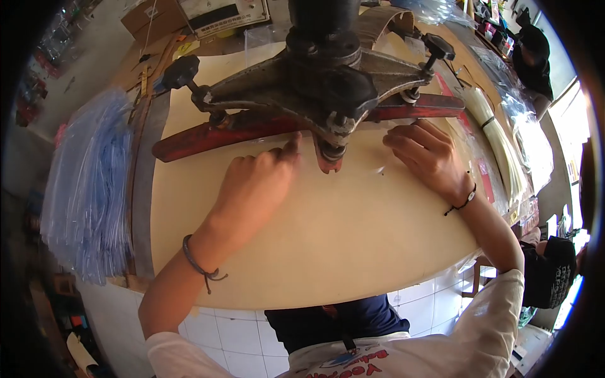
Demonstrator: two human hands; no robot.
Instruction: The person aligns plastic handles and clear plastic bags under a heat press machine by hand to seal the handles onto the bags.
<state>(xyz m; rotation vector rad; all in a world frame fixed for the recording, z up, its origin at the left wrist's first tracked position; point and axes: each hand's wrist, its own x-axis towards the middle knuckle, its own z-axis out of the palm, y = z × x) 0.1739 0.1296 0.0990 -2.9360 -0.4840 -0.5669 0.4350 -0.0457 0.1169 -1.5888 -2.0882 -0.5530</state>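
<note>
A press with a dark metal head stands over a cream-coloured board. Below the head runs a long red bar. My left hand rests on the board close in front of this bar, its index finger reaching toward the bar and the others curled. To the right of the forked red tip, my right hand lies with its fingers bent and drawn together by the bar. A faint clear edge shows along the bar; what either hand's fingertips hold, if anything, cannot be made out.
Clear bluish plastic sleeves are piled at the left. A bundle of pale strips lies at the right. Behind the press are a cardboard box and a curved brown piece. Another person is at the far right.
</note>
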